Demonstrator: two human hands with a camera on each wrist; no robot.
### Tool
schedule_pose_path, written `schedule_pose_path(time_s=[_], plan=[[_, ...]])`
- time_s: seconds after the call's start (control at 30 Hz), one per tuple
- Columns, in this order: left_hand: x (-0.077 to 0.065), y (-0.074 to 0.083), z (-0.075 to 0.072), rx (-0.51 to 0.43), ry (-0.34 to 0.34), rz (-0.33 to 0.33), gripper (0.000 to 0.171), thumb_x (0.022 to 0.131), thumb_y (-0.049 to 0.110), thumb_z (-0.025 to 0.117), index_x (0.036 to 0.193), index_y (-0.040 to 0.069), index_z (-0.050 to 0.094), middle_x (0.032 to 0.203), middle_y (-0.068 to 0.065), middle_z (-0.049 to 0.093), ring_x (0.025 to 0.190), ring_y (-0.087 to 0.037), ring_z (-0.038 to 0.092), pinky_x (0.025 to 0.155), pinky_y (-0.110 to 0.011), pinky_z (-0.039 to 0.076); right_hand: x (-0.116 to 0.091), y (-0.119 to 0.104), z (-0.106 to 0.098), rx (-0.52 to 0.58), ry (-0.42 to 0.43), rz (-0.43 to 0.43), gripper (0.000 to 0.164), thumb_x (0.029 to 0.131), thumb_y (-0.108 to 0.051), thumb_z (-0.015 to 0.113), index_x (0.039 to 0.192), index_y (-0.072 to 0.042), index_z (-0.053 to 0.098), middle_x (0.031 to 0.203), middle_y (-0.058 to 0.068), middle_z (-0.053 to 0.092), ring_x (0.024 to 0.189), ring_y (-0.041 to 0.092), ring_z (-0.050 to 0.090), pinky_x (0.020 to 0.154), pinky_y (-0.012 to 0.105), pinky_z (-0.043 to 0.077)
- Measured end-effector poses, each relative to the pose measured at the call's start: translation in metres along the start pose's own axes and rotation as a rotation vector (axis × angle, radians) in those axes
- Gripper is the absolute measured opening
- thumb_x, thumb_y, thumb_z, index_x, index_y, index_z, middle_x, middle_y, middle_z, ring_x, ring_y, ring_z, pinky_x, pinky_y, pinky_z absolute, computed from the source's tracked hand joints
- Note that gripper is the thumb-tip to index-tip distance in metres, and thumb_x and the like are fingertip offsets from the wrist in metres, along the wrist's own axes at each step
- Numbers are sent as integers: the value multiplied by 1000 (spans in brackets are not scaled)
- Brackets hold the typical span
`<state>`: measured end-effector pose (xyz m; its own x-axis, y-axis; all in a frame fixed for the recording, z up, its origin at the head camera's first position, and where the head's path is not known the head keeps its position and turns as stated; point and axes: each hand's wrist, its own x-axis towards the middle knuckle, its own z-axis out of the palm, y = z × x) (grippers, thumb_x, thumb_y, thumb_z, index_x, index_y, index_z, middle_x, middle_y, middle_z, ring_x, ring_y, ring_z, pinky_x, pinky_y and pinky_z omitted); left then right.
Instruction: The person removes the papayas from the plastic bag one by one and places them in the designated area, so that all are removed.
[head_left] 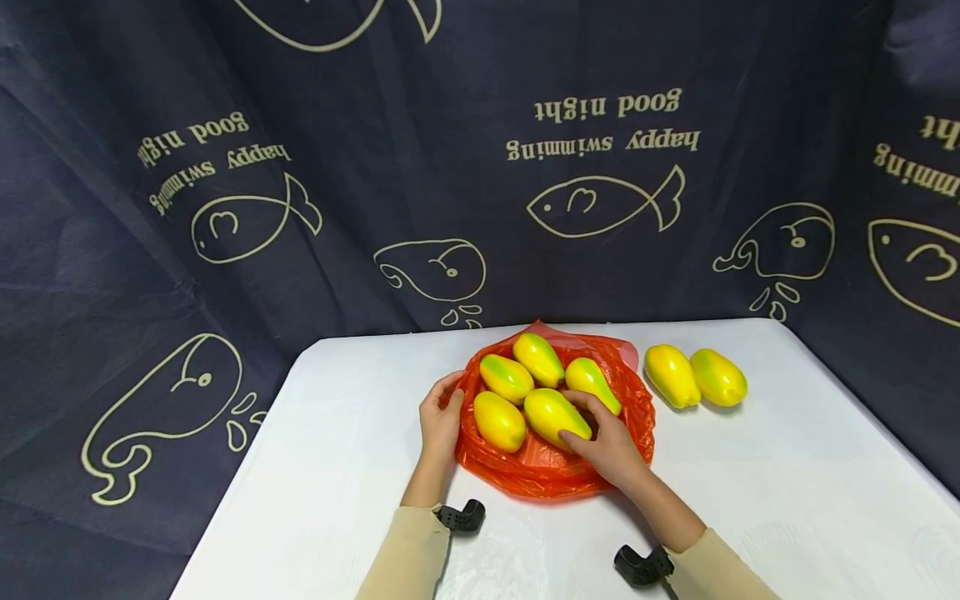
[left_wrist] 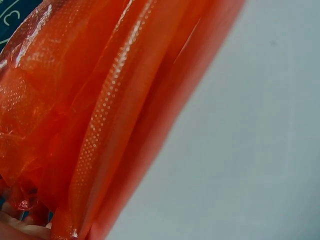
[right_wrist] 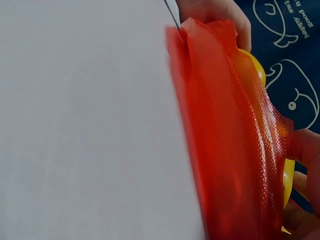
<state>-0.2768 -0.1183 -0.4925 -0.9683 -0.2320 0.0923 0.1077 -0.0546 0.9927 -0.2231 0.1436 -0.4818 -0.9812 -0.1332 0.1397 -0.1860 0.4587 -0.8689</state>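
A red plastic bag point(head_left: 555, 487) lies with its mouth spread wide, and several yellow-green mangoes sit in it. My right hand point(head_left: 606, 442) reaches over the bag's near right side, thumb and fingers around the tapered end of one mango point(head_left: 550, 414). At the bag's left rim, my left hand point(head_left: 441, 421) holds the plastic, thumb on the near side. In the left wrist view, the red bag point(left_wrist: 115, 110) covers most of that hand, with only fingertips showing at the lower left. The right wrist view has the bag point(right_wrist: 230, 140) edge-on, with yellow fruit behind it.
Two more mangoes point(head_left: 672, 377) lie side by side on the white table point(head_left: 795, 467), right of the bag. A dark blue cloth point(head_left: 420, 167) with fish and whale drawings hangs behind and around the table. Black wrist cameras point(head_left: 642, 567) sit on both forearms.
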Motion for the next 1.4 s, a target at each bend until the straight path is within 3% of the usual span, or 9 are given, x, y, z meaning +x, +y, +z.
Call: schedule_pose_path(time_s=[0.13, 0.33, 0.6, 0.7, 0.83, 0.97, 1.4], plan=[[0, -1, 0, 6, 3, 14, 30, 99, 9, 54, 126, 13, 68, 125, -10, 66, 111, -21, 57, 91, -20, 50, -1, -2, 0, 10, 29, -4, 59, 89, -19, 74, 142, -17, 49, 144, 8, 54, 136, 31, 48, 115, 53, 38], [-1, 1, -1, -5, -4, -18, 32, 100, 9, 54, 129, 11, 66, 128, -11, 64, 112, -22, 56, 91, -20, 50, -3, -6, -2, 11, 52, 23, 58, 90, -23, 74, 142, -19, 49, 145, 9, 54, 137, 31, 47, 115, 54, 39], [-16, 30, -1, 6, -40, -31, 33, 99, 4, 53, 130, 2, 63, 128, -17, 63, 113, -26, 56, 92, -21, 51, -6, -11, -5, 36, 86, 8, 60, 90, -21, 74, 143, -20, 48, 144, 8, 55, 133, 30, 49, 113, 53, 41], [-18, 33, 0, 12, -35, -28, 33, 99, 4, 52, 130, 2, 63, 128, -18, 63, 113, -25, 57, 92, -21, 51, -8, -14, -6, 68, 100, 0, 58, 90, -20, 73, 143, -18, 48, 144, 8, 55, 132, 30, 51, 112, 50, 43], [-9, 18, -1, 3, -29, -24, 33, 99, 5, 52, 130, 3, 64, 128, -17, 63, 112, -25, 57, 91, -21, 51, -9, -17, -8, 120, 120, 1, 57, 91, -20, 73, 143, -18, 49, 145, 6, 54, 131, 29, 53, 106, 31, 47], [-2, 4, -1, -6, -17, -21, 32, 100, 8, 53, 130, 7, 65, 128, -16, 64, 111, -23, 57, 90, -20, 51, -10, -19, -11, 134, 140, 6, 57, 91, -21, 73, 143, -20, 49, 146, 5, 53, 130, 26, 53, 97, 12, 42], [-3, 1, 1, 1, 1, 17, 30, 99, 9, 54, 125, 13, 68, 125, -9, 66, 110, -21, 57, 90, -18, 51, -11, -25, -25, 162, 234, 23, 57, 93, -20, 71, 144, -18, 47, 146, 6, 51, 127, 25, 51, 90, 4, 40]])
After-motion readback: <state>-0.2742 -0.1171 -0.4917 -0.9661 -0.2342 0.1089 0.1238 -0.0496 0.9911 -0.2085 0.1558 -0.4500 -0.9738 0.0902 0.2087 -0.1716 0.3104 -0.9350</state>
